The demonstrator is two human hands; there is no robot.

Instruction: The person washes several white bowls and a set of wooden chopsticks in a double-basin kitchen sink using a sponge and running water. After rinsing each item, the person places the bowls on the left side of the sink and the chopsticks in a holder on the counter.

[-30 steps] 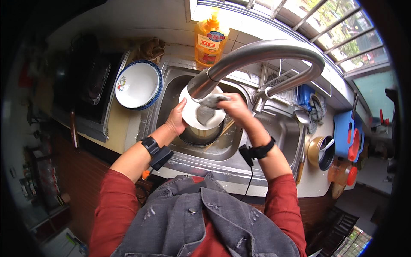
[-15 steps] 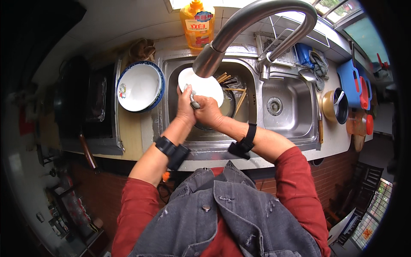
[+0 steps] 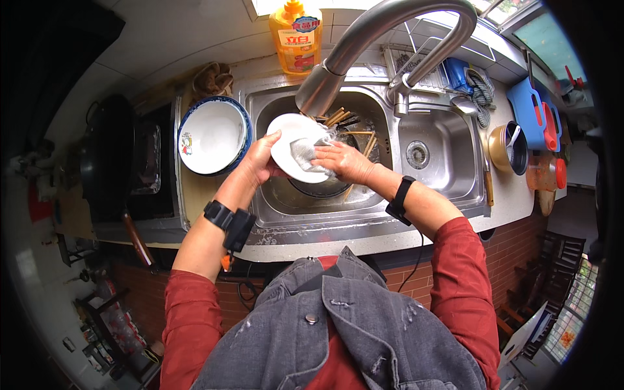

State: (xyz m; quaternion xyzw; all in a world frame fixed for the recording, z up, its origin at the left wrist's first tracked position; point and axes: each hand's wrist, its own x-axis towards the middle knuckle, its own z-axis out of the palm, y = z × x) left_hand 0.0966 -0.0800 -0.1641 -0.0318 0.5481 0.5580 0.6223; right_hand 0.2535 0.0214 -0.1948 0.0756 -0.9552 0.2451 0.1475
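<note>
Over the left sink basin [image 3: 279, 207], my left hand [image 3: 259, 159] is closed on the left rim of a round white plate [image 3: 281, 151], thumb on its upper face. The plate is tilted. My right hand [image 3: 344, 161] holds a thin, crumpled grey-white dishcloth [image 3: 303, 153] against the plate's face, fingers stretched over the cloth. Behind and below the plate, several wooden chopsticks [image 3: 337, 117] and a dark-rimmed round pan [image 3: 318, 190] lie in the basin, partly hidden by the plate and my right hand.
The curved metal faucet [image 3: 318, 91] hangs just above the plate. At left sit stacked white bowls [image 3: 214, 136], the outer one blue-rimmed. An orange soap bottle [image 3: 297, 39] stands behind the sink. Right of the second basin [image 3: 442, 162] are a knife [image 3: 487, 185] and a small pot [image 3: 500, 151].
My hands have moved apart from being clasped together around the bunched cloth. The cloth is now spread on the plate under my right hand, while the left grips the plate's rim.
</note>
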